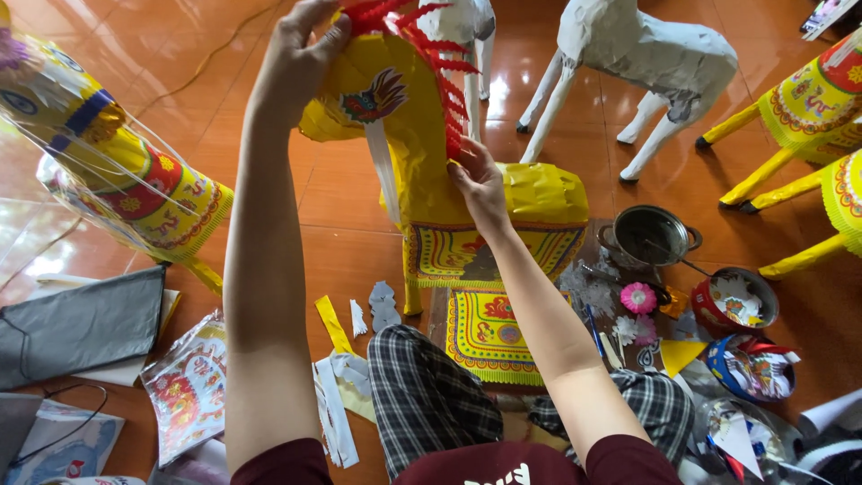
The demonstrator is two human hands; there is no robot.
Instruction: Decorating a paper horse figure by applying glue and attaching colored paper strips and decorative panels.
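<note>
A yellow paper horse (530, 193) stands on the floor in front of me, with a red fringed mane (440, 63) down its neck and a patterned cloth over its flank. My left hand (301, 49) grips the top of the horse's head. My right hand (476, 184) pinches the lower end of the red mane against the neck. A patterned yellow paper sheet (485, 332) lies on the floor by my knee.
Two white unpainted paper horses (646, 54) stand behind. More yellow decorated horses are at right (808, 108) and left (117, 171). A metal pot (651, 235), a red bowl (736, 301), paper flowers, paper scraps and a grey folder (81, 323) lie on the orange tiled floor.
</note>
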